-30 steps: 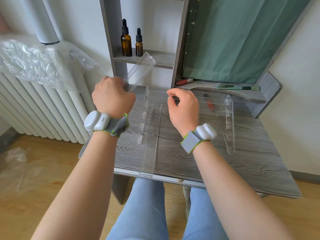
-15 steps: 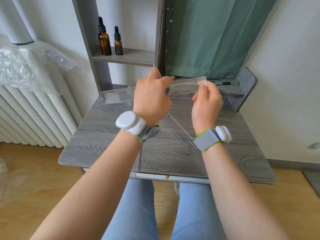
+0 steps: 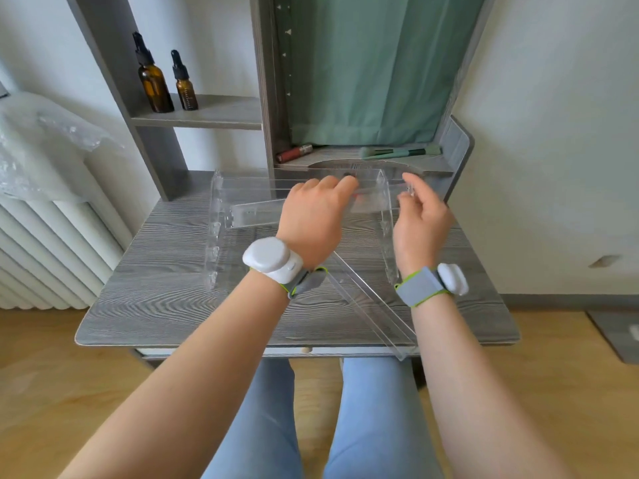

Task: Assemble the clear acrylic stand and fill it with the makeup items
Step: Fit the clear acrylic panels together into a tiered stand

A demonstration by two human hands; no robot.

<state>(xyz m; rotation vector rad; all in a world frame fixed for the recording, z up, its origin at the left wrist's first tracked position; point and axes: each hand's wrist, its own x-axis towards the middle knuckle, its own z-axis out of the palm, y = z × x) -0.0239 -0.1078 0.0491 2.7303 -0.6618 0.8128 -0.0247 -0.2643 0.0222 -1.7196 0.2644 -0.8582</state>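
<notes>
The grey wood-grain surface (image 3: 166,305) carries the half-built clear acrylic stand (image 3: 216,236), its two slotted side panels upright and apart, seemingly so shelves can slide between them; a loose acrylic panel (image 3: 373,312) lies diagonally near the front edge, probably awaiting its turn; the left hand (image 3: 311,219) grasps a narrow acrylic shelf strip (image 3: 256,214), held level between the sides, likely to seat it; the right hand (image 3: 420,216) hovers by the right side panel, fingers loosely curled, whether touching I cannot tell; a lipstick (image 3: 294,153) and a green brush (image 3: 397,152) wait on the rear ledge.
</notes>
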